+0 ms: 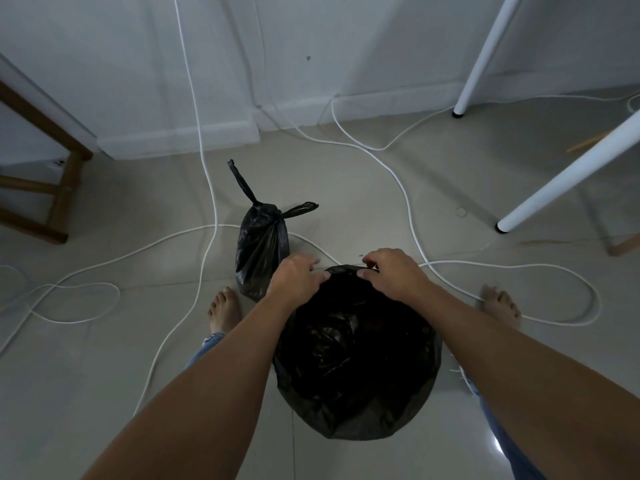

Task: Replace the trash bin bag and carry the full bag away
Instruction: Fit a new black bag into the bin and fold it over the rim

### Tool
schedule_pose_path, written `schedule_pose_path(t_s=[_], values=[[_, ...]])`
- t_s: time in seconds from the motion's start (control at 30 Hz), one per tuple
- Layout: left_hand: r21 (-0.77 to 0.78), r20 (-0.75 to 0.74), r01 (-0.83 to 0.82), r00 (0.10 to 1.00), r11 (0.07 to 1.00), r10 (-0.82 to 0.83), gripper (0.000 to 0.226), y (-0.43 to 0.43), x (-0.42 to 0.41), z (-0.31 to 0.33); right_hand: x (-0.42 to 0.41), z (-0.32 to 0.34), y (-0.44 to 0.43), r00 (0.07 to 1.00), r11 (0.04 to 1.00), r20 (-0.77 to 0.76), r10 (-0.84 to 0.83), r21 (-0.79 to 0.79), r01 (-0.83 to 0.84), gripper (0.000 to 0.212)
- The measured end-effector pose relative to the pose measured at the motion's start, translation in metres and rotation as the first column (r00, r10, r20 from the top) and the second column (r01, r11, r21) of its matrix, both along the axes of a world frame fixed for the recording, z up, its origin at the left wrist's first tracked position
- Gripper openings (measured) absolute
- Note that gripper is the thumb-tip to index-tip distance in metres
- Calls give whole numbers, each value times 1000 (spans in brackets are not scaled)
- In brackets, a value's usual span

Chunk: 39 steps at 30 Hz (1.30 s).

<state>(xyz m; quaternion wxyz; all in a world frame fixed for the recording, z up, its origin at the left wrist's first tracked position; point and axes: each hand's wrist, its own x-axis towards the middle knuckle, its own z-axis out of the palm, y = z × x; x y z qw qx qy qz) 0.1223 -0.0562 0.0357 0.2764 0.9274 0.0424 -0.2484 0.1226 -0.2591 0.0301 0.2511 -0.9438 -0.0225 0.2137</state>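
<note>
A round trash bin lined with a black bag [356, 358] stands on the floor between my bare feet; the bin itself is hidden under the plastic. My left hand [298, 275] and my right hand [391, 270] both pinch the bag's edge at the far rim, thumbs on the plastic. A full black bag [261, 251], knotted at the top with two ears sticking up, stands on the floor just beyond my left hand, apart from the bin.
White cables [214, 188] snake across the tiled floor around the bin and both feet. Two white table legs [485, 60] slant down at the right. A wooden stool frame [59, 188] stands at the left. The white wall and skirting lie ahead.
</note>
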Motion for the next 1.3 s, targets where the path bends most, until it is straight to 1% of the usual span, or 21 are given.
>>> schedule_pose_path(t_s=[0.07,0.13,0.2,0.33,0.47,0.6,0.7,0.77,0.87,0.97,1.13,1.23,1.3], values=[[19,-41,30,999,999,-29,35,-2,3,-6,2,-3,2,1000,1000,-27,11,-13,-12,33],[39,-36,67,997,997,-66,25,-2,4,-10,1,-5,2,999,999,-25,24,-27,-25,25],[53,-14,79,997,995,-79,19,0,1,-13,-2,-7,3,1000,999,1,22,-37,-22,22],[83,21,89,996,993,-92,14,3,-10,-17,-13,-7,3,999,998,27,18,-58,-17,20],[65,75,59,995,996,-64,11,6,-19,-20,-20,-6,2,998,998,54,37,-48,-34,18],[7,166,32,986,999,-32,6,10,-26,-24,-17,-6,-1,994,997,74,82,7,-83,15],[-45,221,32,975,998,-22,6,15,-27,-26,-14,-6,-3,994,995,78,82,53,-86,12],[-65,201,43,979,997,-29,6,18,-26,-26,-12,-6,-5,998,993,34,58,98,-61,11],[-107,110,41,993,993,-29,5,22,-24,-23,-10,-5,-9,998,983,-68,6,184,6,7],[-140,28,27,999,990,-23,5,27,-20,-24,-7,-5,-14,994,975,-108,13,222,11,6],[-230,-20,-18,1000,973,13,14,33,-18,-27,-6,-3,-21,987,945,-158,20,326,33,20],[-259,-21,-51,999,965,47,10,34,-17,-27,-5,-5,-21,989,951,-146,36,310,11,29],[-223,-46,-33,999,974,23,12,36,-18,-26,-5,-6,-20,990,960,-136,45,279,-5,33]])
